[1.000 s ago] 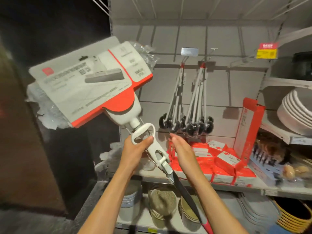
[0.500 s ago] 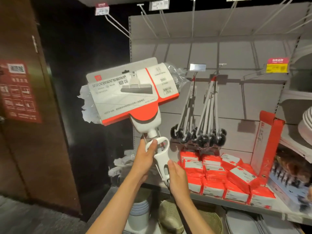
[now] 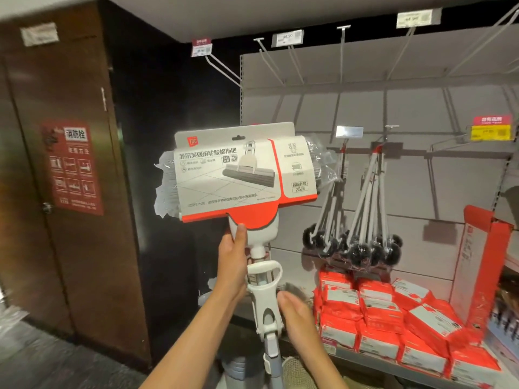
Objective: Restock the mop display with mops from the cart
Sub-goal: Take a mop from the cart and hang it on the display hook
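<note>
Two bare hands hold one mop [image 3: 254,248] upright in front of a store shelf. The right hand [image 3: 297,315], nearest and lower, presses against the right side of the white lever frame on the pole; it is blurred, so whether its fingers curl round the frame cannot be told. The left hand [image 3: 231,265] sits higher, fingers wrapped round the white neck just under the mop head, thumb pointing up. The mop's long axis runs nearly vertical, head at the top. The head lies crosswise, tilted slightly down to the left, wrapped in a grey and red card sleeve [image 3: 241,172]. Beyond, to the right, two bunches of black-headed brushes [image 3: 356,248] hang from hooks on the grey back panel [image 3: 449,108]. Stacked red packets [image 3: 393,318] lie on the shelf below them. Far left stands a brown door [image 3: 56,248] with a red notice [image 3: 74,167].
</note>
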